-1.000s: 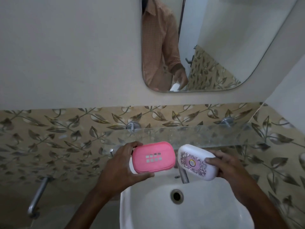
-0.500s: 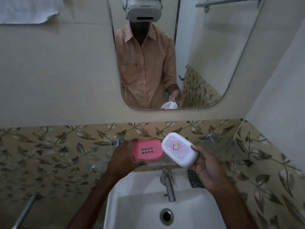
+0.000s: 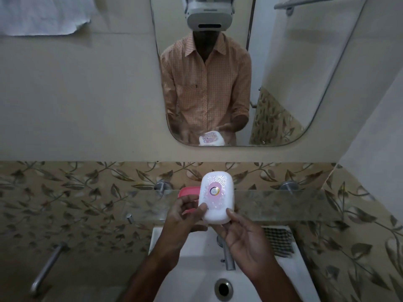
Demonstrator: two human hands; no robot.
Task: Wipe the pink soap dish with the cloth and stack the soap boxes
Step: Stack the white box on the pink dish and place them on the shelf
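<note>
1. Head view: the white soap box (image 3: pixel 217 200) sits on the pink soap dish (image 3: pixel 188 191), on the glass shelf (image 3: pixel 283 203).
2. The left hand (image 3: pixel 181 221) grips the dish's near corner, its thumb against the box. The right hand (image 3: pixel 244 238) is loose, with only the thumb tip touching the box.
3. Both look like light, stiff, glossy plastic (probably slippery), so the long sides are best to hold.
4. The shelf's front edge is close, with the tap (image 3: pixel 227 256) and sink (image 3: pixel 196 269) below. The stack has open shelf to its right.
</note>
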